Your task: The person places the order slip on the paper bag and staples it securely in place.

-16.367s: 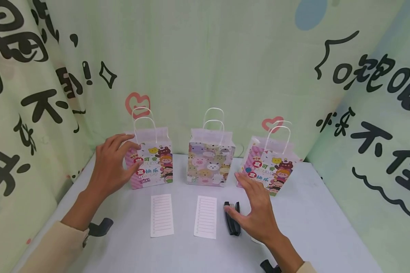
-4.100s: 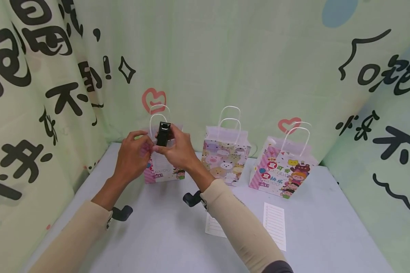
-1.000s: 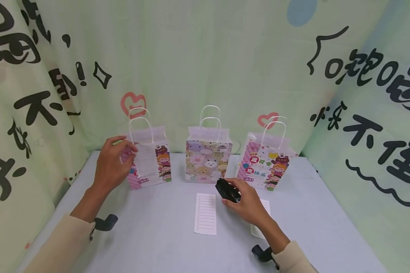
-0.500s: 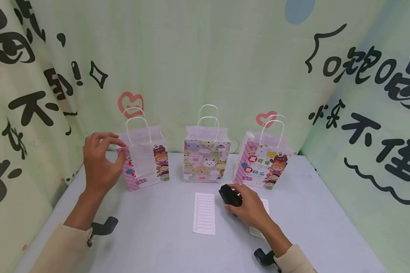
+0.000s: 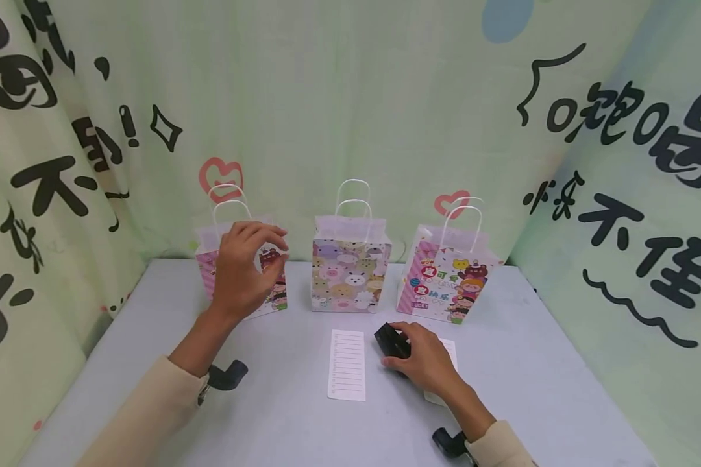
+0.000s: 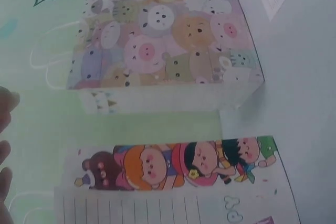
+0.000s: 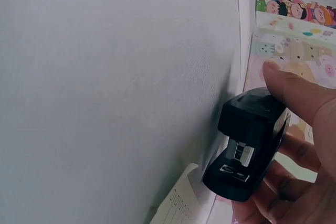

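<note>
My right hand grips a black stapler low over the table. In the right wrist view the stapler has its open mouth towards the camera, with thumb and fingers on either side. My left hand is raised in front of the left pink paper bag, fingers bent loosely, nothing in them. A lined paper slip lies flat against that bag's front in the left wrist view; the head view hides it behind the hand. The animal-print bag stands upright in the middle.
Another pink cartoon bag stands at the right. One lined slip lies on the white table; a second slip is partly under my right hand. A printed curtain closes off the back and sides.
Earlier the stapler lay on the table, then both hands worked with it at the left bag, which now bears a slip. Just now my left hand moved right across that bag; the stapler sank slightly.
</note>
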`<state>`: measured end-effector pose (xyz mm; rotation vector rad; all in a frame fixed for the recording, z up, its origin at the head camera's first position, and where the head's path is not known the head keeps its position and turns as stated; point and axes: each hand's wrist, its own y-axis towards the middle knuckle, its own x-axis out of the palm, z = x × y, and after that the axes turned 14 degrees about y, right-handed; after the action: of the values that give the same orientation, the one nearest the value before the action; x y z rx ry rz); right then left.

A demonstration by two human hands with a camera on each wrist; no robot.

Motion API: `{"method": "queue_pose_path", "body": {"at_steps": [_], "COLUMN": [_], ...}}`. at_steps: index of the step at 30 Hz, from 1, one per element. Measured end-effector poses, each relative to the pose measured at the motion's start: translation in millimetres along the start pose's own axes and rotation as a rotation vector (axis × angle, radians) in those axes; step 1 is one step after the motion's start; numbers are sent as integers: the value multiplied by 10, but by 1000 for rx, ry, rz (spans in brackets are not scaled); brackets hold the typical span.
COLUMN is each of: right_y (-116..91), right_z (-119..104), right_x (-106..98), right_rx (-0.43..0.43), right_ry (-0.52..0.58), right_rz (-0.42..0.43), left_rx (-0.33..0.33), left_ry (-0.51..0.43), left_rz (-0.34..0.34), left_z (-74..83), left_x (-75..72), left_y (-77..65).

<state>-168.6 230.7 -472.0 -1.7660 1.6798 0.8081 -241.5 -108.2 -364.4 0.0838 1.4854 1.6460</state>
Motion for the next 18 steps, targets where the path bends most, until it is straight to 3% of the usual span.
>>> {"method": "queue_pose_path", "body": {"at_steps": [10, 18], "right_y": [20, 9], "right_z": [7, 10], "right_x": [37, 37], "right_rx": [0, -18], "right_ry": [-45, -39], "right_rz": [-1, 33], "left_rx": [-10, 30], "left_ry": [21, 34], "left_rz": [-190, -254], "left_z": [81, 145], "left_x": [518, 702], "left_y": [101, 205]}}
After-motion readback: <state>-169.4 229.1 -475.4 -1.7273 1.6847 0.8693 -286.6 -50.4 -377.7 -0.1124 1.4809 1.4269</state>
